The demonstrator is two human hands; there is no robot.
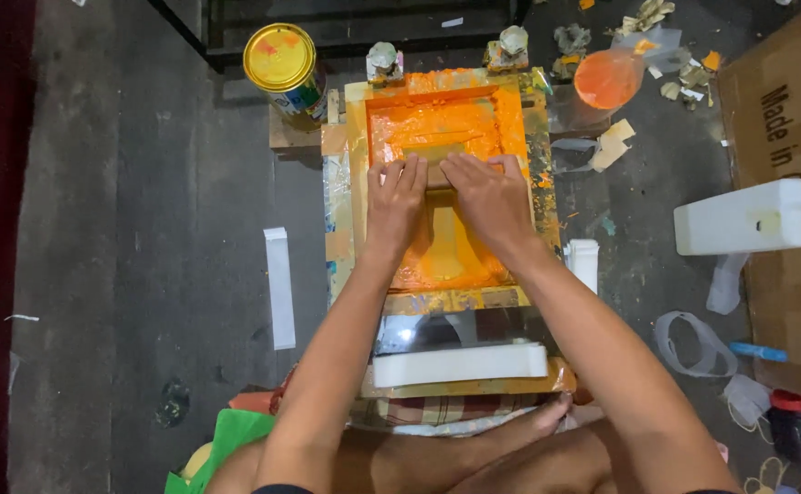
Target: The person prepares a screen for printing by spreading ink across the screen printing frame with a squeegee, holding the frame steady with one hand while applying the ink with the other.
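The dark concrete floor (144, 183) carries a yellow-lidded tin (280, 57) at eleven o'clock, a white jerrycan (752, 217) at three o'clock, and a white paper strip (280, 287) at nine o'clock.

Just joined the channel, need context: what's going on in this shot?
A person sits on the floor at a framed printing screen flooded with orange ink. The left hand and right hand together press a squeegee across the mesh, about midway along the frame. A yellow-lidded tin stands at the upper left, a white jerrycan lies to the right, and a white block sits at the near end.
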